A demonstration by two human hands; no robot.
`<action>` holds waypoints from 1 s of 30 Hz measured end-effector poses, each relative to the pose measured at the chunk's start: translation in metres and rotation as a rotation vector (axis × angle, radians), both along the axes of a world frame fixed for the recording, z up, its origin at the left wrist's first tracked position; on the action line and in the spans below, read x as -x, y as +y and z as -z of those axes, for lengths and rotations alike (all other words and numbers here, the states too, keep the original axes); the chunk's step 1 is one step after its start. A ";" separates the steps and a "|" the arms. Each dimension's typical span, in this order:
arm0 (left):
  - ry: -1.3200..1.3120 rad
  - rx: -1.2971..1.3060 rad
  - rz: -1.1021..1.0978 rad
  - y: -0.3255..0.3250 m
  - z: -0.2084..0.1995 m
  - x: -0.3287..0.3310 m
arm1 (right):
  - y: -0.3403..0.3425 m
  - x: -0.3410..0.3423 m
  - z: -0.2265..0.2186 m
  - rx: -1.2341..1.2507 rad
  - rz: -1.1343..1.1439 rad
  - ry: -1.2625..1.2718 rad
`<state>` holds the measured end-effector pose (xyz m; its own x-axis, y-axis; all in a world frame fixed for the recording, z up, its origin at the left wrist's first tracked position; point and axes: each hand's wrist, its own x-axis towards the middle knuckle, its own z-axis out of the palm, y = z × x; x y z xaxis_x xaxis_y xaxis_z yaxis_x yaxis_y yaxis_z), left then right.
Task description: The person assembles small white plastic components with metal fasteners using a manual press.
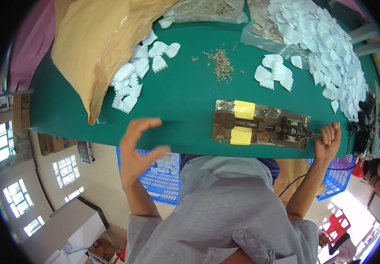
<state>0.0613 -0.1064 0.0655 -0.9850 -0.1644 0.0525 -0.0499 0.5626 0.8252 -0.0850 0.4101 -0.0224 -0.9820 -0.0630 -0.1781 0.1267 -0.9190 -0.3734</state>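
While right grip [328, 143] clasps the press lever [312, 134] and left grip [132, 155] hangs open, empty, white pieces [317, 44] and metal bits [222, 66] lie heaped, share done unclear.

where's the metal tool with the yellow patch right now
In the head view, the metal tool lies right of centre at the near edge of the green table, its right end in the right hand.
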 end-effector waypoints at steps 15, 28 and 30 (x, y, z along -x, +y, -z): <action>0.200 1.021 0.015 -0.038 0.100 0.230 | -0.027 0.010 -0.030 -1.761 0.466 0.164; 0.248 -0.201 0.318 0.113 0.010 0.063 | -0.138 0.109 -0.032 -2.248 -0.177 0.786; 0.237 -0.141 0.380 0.127 0.021 0.052 | -0.150 0.112 -0.027 -2.294 -0.265 0.677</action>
